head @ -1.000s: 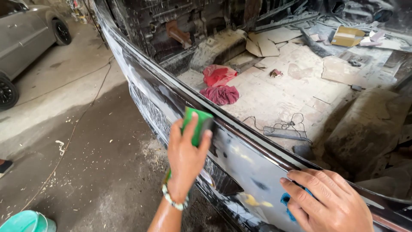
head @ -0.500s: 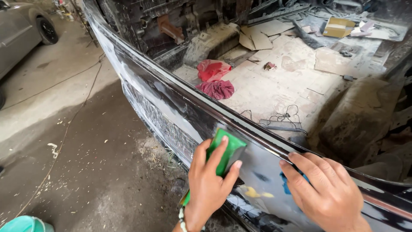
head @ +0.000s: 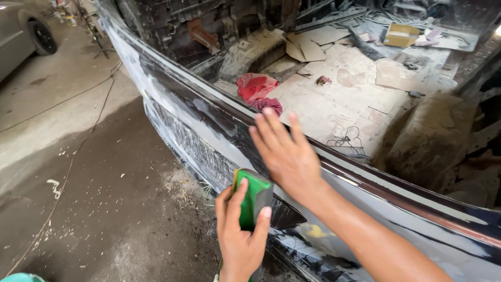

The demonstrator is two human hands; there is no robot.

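Green foam sanding block, gripped in the left hand, pressed against the long dark vehicle body panel. Right hand unclenched, fingers spread flat on the panel just above the block. Panel: pale sanded patches left of the block; glossy dark stretches right of it look unsanded yet.

This is a car body repair workshop, open and rough, with a stained concrete floor strewn with dust and scraps. A stripped vehicle body runs from far left to near right, its dark side panel patched with pale filler and its bare interior floor littered with flattened cardboard, red rags and a small box. At far left stands a parked grey car, with cables trailing across the ground.
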